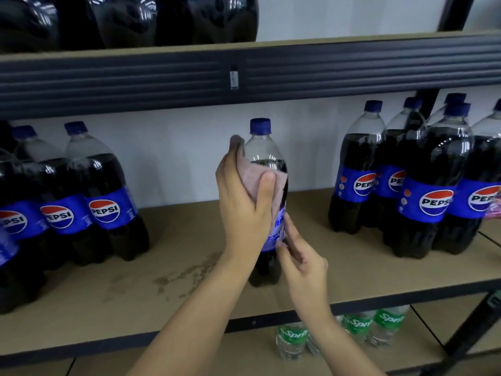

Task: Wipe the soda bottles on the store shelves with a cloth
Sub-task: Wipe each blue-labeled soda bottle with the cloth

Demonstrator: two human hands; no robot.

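A person's two hands work on a single Pepsi bottle (267, 158) standing upright at the middle of a brown store shelf (168, 299), apart from the other stock. The left hand (244, 202) is wrapped around the bottle's shoulder and upper label from the left side, thumb across the front, pressing a pinkish cloth (250, 176) against the plastic; a corner of the cloth sticks up beside the neck, below the blue cap (260, 125). The right hand (301, 259) sits lower and nearer, its fingers pinching the right edge of the blue label and steadying the bottle.

A cluster of Pepsi bottles (105, 191) lines the left end of the shelf, and another group (431, 183) crowds the right end, all with dark cola and blue caps. Damp-looking spots (187, 272) mark the shelf board to the left of the held bottle. Dark bottle bases (130, 20) fill the shelf above, behind a black metal rail (244, 77). On the shelf below, green-labelled Sprite bottles (292, 340) stand at the right.
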